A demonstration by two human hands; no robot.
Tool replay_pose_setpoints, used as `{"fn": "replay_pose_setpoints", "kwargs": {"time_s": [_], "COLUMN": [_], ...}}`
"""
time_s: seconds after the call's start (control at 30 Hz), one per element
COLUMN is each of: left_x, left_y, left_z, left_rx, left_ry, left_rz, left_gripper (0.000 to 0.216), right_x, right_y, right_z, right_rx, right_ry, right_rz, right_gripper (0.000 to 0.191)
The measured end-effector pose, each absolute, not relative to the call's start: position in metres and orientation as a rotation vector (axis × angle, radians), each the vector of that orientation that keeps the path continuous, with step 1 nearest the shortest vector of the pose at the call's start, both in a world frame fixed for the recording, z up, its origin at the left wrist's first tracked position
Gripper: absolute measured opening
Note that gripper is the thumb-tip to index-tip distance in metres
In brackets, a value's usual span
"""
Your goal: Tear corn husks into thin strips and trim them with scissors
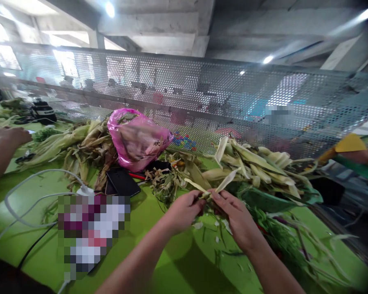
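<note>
My left hand [184, 210] and my right hand [236, 218] meet above the green table [159, 261], both pinched on a small piece of corn husk [216, 188] whose pale leaves stick up between the fingers. Just behind my hands a green basket [263, 200] holds several husked corn leaves [257, 163]. Dry husk scraps [168, 175] lie to the left of my hands.
A pink plastic bag [136, 139] and a black phone [122, 181] lie at centre left, beside a heap of unhusked corn [73, 143]. White cables [27, 196] cross the left side. Another person's arm [3, 143] rests at far left. A perforated metal fence [202, 98] backs the table.
</note>
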State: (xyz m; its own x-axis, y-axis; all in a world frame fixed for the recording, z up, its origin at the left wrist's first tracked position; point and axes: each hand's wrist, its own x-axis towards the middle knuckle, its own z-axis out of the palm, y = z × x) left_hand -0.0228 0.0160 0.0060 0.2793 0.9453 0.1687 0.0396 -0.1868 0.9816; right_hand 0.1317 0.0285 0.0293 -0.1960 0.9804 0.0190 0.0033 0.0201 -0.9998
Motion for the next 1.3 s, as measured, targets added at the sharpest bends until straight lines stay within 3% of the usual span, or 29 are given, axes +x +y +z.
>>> {"fn": "replay_pose_setpoints", "kwargs": {"time_s": [0.27, 0.57, 0.7, 0.83, 0.97, 1.3], "left_x": [-0.020, -0.018, -0.021, -0.023, -0.022, -0.024], "left_y": [0.014, 0.011, 0.010, 0.010, 0.013, 0.012], "left_z": [0.009, 0.012, 0.015, 0.016, 0.011, 0.019], "left_rx": [1.549, 1.342, 1.275, 1.204, 1.121, 0.798], "left_ry": [0.979, 0.796, 0.754, 0.734, 0.744, 0.741], "left_rz": [1.145, 1.124, 1.127, 1.053, 1.074, 1.179], "left_gripper": [0.009, 0.010, 0.019, 0.029, 0.040, 0.043], "right_x": [0.139, 0.138, 0.142, 0.143, 0.139, 0.149], "right_y": [0.033, 0.036, 0.037, 0.035, 0.032, 0.046], "right_z": [0.026, 0.027, 0.028, 0.031, 0.029, 0.023], "right_rx": [-1.139, -1.133, -1.264, -1.281, -1.230, -1.250], "right_ry": [-1.354, -1.354, -1.680, -1.902, -1.937, -1.755], "right_rz": [1.169, 1.156, 0.932, 0.702, 0.674, 0.640], "right_gripper": [0.033, 0.030, 0.042, 0.041, 0.040, 0.042]}}
